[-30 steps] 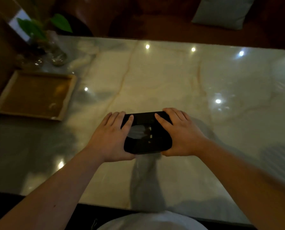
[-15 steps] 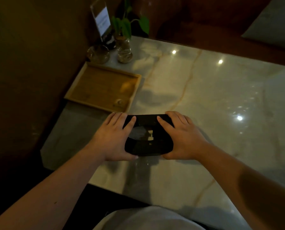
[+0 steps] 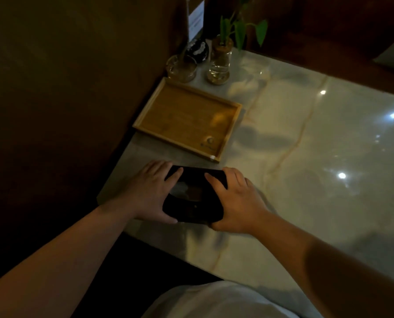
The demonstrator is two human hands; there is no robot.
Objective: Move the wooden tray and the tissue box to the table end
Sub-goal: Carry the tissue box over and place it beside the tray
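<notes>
Both hands, left hand and right hand, grip the rigid, likely light, glossy tissue box by its short ends, a sound hold.

Dim restaurant booth indicated: polished marble surface, upholstered bench seat, card stand, plant vase.

Ends of the black rectangular tissue box covered by both hands, white printed sign card cut by top edge, its text unreadable, small mark in the shallow wooden tray indistinct
</notes>
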